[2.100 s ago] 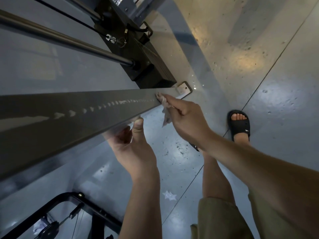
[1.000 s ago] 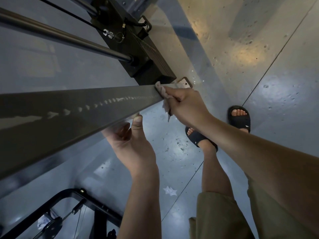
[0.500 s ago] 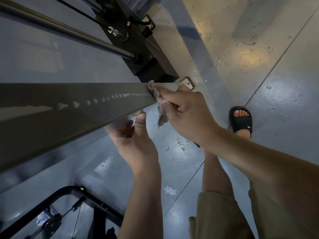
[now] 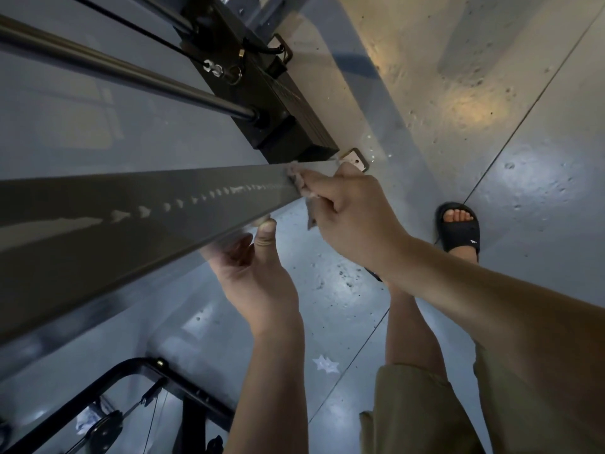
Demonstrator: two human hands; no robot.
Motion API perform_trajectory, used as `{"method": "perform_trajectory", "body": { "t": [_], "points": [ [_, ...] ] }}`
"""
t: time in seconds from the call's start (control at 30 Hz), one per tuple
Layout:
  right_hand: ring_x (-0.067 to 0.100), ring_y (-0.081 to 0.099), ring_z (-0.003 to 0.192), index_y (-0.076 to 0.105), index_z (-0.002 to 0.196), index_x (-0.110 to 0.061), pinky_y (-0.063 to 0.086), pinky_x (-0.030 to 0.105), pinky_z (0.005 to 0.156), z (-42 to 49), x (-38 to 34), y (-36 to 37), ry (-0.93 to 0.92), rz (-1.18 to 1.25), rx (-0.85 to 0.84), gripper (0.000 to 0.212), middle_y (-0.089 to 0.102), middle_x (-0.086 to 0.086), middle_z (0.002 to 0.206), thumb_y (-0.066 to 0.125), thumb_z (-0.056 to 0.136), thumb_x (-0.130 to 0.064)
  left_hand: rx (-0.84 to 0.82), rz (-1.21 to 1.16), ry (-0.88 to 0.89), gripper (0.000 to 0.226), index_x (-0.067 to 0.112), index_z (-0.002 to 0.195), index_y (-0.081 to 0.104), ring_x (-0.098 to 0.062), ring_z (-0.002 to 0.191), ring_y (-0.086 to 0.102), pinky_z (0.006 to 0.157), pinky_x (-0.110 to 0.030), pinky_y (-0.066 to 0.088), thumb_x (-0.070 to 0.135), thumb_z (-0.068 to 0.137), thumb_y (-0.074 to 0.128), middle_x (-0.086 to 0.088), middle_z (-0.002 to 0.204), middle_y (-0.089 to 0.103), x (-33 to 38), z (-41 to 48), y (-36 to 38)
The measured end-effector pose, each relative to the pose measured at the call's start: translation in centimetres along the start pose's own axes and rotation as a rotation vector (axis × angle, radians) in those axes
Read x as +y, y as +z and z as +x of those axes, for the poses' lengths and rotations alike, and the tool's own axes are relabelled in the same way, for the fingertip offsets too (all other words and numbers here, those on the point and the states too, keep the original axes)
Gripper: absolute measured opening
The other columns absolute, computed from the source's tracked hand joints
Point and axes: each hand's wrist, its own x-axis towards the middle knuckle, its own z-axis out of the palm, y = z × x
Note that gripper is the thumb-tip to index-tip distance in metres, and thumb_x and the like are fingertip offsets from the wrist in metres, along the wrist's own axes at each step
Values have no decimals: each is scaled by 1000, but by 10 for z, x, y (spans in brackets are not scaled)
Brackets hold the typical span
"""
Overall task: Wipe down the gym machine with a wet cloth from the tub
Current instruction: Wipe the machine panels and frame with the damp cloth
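A grey upright post of the gym machine, with a row of small holes down its face, runs from the left edge down to a floor plate. My right hand grips a small pale cloth and presses it on the post's face near its lower end; a corner of the cloth hangs below the fingers. My left hand holds the post's near edge, thumb up against it, fingers curled behind and partly hidden. No tub is in view.
A black weight stack with a steel guide rod and cable stands behind the post. A black frame with a pulley sits bottom left. My sandalled foot stands on the glossy grey floor at right.
My right hand slid the cloth down the post toward the floor plate, then a little back up, and is now low on the post again. My left hand kept its hold.
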Motion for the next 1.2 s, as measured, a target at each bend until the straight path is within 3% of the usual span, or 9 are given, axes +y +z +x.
{"method": "perform_trajectory", "body": {
  "t": [0.1, 0.2, 0.33, 0.5, 0.67, 0.8, 0.93, 1.07, 1.2],
  "points": [
    [-6, 42, 63, 73, 114, -10, 38, 8, 54, -9, 3, -2, -94, 10, -12, 27, 35, -19, 68, 56, 94, -3, 8, -7, -19, 81, 23, 140, 52, -11, 97, 66, 94, -56, 55, 54, 72, 82, 13, 97, 66, -3, 2, 1],
    [7, 41, 66, 72, 98, -9, 43, 31, 55, 1, 11, 3, 25, -59, -38, 20, 42, -2, 67, 54, 95, -4, 16, -9, -23, 86, 23, 140, 52, -12, 99, 67, 95, -56, 55, 59, 68, 84, 12, 99, 67, 1, -1, 1],
    [3, 35, 63, 70, 122, -12, 35, 12, 53, -12, -5, -5, -98, -3, -46, 33, 41, -8, 67, 50, 96, -9, -4, -20, -12, 79, 20, 137, 53, -12, 99, 67, 95, -58, 54, 54, 72, 84, 13, 100, 69, 0, 1, 2],
    [21, 49, 67, 72, 102, -8, 35, 30, 54, 1, 13, 7, 17, -110, -56, 20, 42, 3, 68, 53, 95, -4, 15, -10, -15, 78, 21, 137, 54, -11, 98, 67, 94, -59, 54, 52, 72, 82, 14, 98, 69, 4, -2, 1],
    [-2, 45, 68, 71, 118, -9, 36, 5, 57, -10, 2, -3, -147, -20, -6, 32, 40, -18, 68, 51, 94, -7, 1, -14, -2, 73, 21, 135, 55, -17, 104, 68, 95, -60, 53, 51, 74, 82, 4, 109, 72, 3, -1, 2],
    [30, 63, 83, 72, 117, -8, 46, 33, 73, 30, 60, 25, 87, -261, -240, 29, 67, 12, 87, 49, 99, -4, 23, 17, -18, 71, 28, 131, 57, -14, 100, 67, 95, -58, 54, 54, 70, 80, 11, 101, 70, 7, -3, 1],
    [27, 67, 100, 68, 132, -14, 50, 31, 91, 66, 76, 28, 187, -244, -331, 40, 74, 10, 110, 47, 101, -3, 0, -1, -9, 71, 23, 133, 56, -14, 100, 68, 96, -58, 54, 50, 72, 81, 11, 100, 72, 8, -3, 2],
    [19, 68, 97, 72, 129, -13, 42, 4, 72, 53, 60, 21, 237, -71, -260, 38, 72, -1, 101, 47, 102, -3, 9, 13, -19, 73, 23, 133, 56, -13, 98, 68, 94, -57, 55, 52, 71, 81, 9, 100, 70, 7, -3, 0],
    [7, 68, 75, 75, 123, -18, 52, 19, 65, 25, 14, 3, 138, 144, -140, 37, 72, -8, 79, 49, 101, -5, 9, 29, -18, 72, 24, 130, 58, -25, 100, 67, 93, -59, 53, 55, 69, 81, -6, 105, 70, 9, 0, -1]
  ]
}}
